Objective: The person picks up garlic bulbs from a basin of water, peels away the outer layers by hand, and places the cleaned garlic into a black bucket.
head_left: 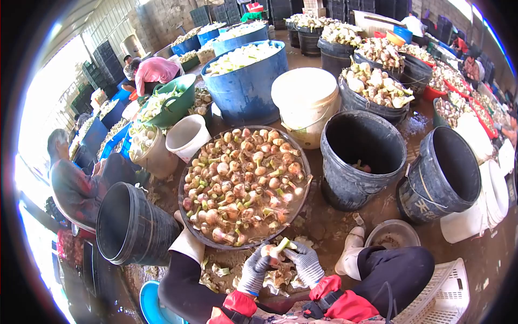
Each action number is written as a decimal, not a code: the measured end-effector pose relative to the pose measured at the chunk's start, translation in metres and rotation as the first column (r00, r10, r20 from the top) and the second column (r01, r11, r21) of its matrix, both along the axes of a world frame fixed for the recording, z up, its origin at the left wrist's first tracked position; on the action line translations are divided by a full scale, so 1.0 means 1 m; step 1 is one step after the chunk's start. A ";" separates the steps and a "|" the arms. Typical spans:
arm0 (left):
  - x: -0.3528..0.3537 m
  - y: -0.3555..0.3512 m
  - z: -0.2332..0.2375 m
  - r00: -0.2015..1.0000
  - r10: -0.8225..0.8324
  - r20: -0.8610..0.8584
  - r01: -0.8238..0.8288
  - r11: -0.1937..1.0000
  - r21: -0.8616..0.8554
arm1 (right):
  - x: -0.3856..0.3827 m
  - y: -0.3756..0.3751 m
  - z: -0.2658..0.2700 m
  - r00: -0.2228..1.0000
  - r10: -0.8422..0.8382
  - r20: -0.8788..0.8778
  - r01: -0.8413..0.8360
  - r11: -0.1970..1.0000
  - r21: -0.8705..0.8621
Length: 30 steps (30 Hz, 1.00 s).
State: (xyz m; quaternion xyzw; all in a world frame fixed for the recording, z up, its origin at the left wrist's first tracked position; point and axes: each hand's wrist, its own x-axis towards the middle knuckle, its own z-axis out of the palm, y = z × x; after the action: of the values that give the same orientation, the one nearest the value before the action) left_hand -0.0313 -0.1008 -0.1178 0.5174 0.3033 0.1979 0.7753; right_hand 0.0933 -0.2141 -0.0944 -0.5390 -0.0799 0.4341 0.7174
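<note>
A garlic bulb (274, 251) with a short green stem is between my two gloved hands, just past the near rim of the wide tub. My left hand (253, 274), in a grey striped glove, is closed around the bulb end. At the stem end, the fingers of my right hand (305, 262) are closed on the green stalk; whether a small tool is in that hand is hidden. Many garlic bulbs (237, 178) float in muddy water in the round tub (186, 216). Pale peelings (278, 276) lie on the ground beneath my hands.
Black buckets (362, 186) stand right of the tub, another black bucket (127, 224) leans at left. A white lidded bucket (305, 102) and a blue vat (245, 81) are behind. A metal bowl (393, 233) sits by my right foot. A seated person (81, 181) is at left.
</note>
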 end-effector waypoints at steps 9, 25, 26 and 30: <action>0.007 -0.014 0.007 0.985 0.161 -0.062 -0.140 0.956 0.258 | -0.007 0.008 0.002 0.998 0.060 0.021 -0.059 0.997 -0.047; -0.024 -0.002 0.026 0.994 0.111 0.014 -0.105 0.964 -0.243 | 0.026 -0.016 -0.056 0.837 0.179 0.517 0.093 0.885 -0.457; -0.026 -0.001 0.025 0.994 0.101 -0.034 -0.104 0.987 -0.122 | 0.018 -0.014 -0.044 0.714 0.237 0.658 0.070 0.912 -0.404; -0.027 -0.007 0.013 0.978 0.146 -0.149 -0.139 0.989 0.059 | -0.013 0.002 -0.026 0.888 0.237 0.394 -0.223 0.971 -0.081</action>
State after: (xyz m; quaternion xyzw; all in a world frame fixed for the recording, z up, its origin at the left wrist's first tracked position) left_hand -0.0583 -0.1077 -0.1047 0.5264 0.3933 0.2200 0.7209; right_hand 0.0806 -0.2121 -0.1203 -0.6152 -0.2809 0.3975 0.6202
